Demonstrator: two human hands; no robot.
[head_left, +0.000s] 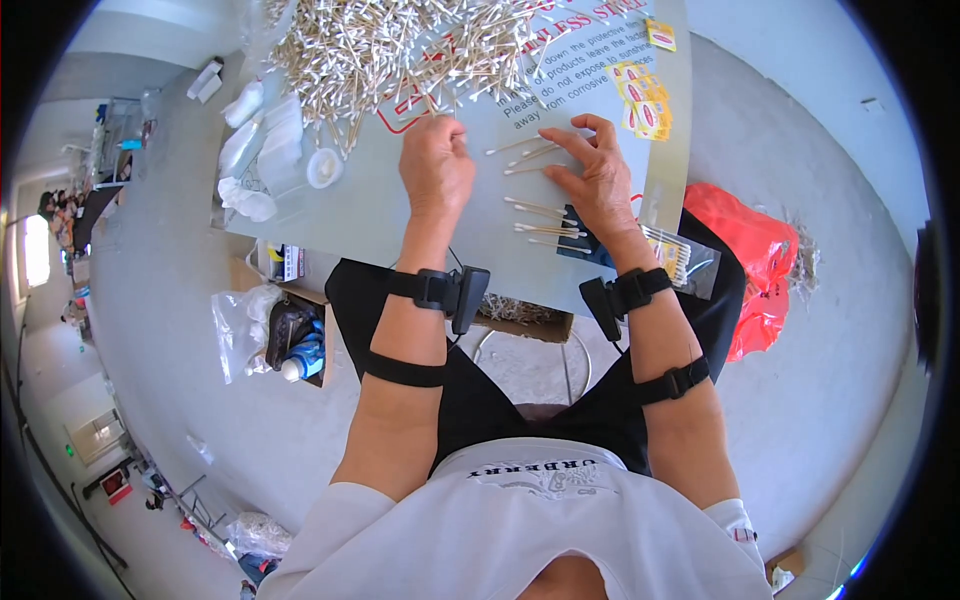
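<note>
My left hand [437, 168] is closed over the table, its fingers curled beside the near edge of a big heap of cotton swabs [350, 45]. Whatever its fingertips may pinch is hidden. My right hand [600, 175] has thumb and forefinger apart, with a few loose cotton swabs [530, 155] lying at and between the fingertips. Closer to me, by my right wrist, several more swabs [545, 228] lie in a row, partly on a dark blue piece [578, 240]. A clear packet of swabs [668, 255] sits at the table's near edge, partly covered by my right forearm.
Yellow printed cards [640, 105] lie at the table's right side. Clear plastic bags [280, 145] and a small round white tub [323, 168] are on the left. A red plastic bag [765, 260] stands on the floor at right. An open carton [310, 335] stands below left.
</note>
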